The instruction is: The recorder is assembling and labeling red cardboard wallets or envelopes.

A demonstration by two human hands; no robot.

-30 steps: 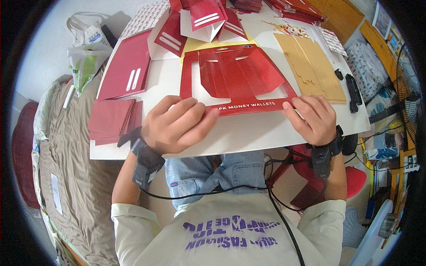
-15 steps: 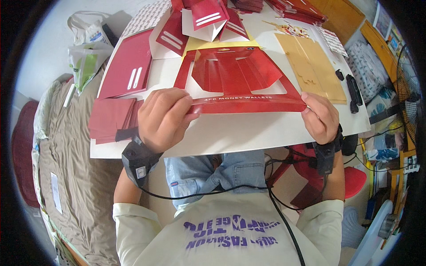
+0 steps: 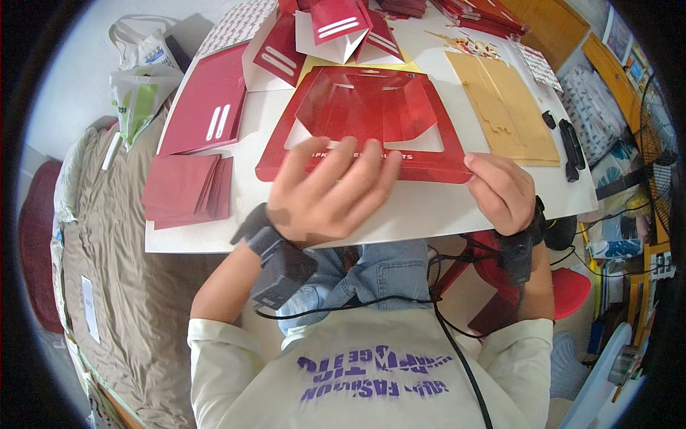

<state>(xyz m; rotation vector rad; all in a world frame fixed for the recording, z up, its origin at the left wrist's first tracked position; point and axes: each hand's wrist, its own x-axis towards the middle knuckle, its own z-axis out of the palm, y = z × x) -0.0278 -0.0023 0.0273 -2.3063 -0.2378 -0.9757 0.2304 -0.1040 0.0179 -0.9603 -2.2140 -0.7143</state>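
A red cardboard box with a wide cut-out window [image 3: 444,136] lies on the white table in front of me. Pale lettering runs along its near border, partly covered by my fingers. My left hand [image 3: 329,193], slightly blurred, is over the box's near edge with fingers spread and nothing in its grasp; whether the fingertips touch the card I cannot tell. At the near right corner my right hand [image 3: 502,191] pinches the box between thumb and fingers.
Left of the box are a stack of dark red folders [image 3: 204,100] and small red envelopes [image 3: 182,182]. Folded red-and-white cards [image 3: 332,25] stand behind it. Tan sheets [image 3: 504,107], scattered small scraps [image 3: 471,46] and black objects [image 3: 569,143] lie to the right.
My left hand has let go of the box's near left corner and moved right, its fingers spreading. The box has shifted slightly left, and my right hand stays at its corner.
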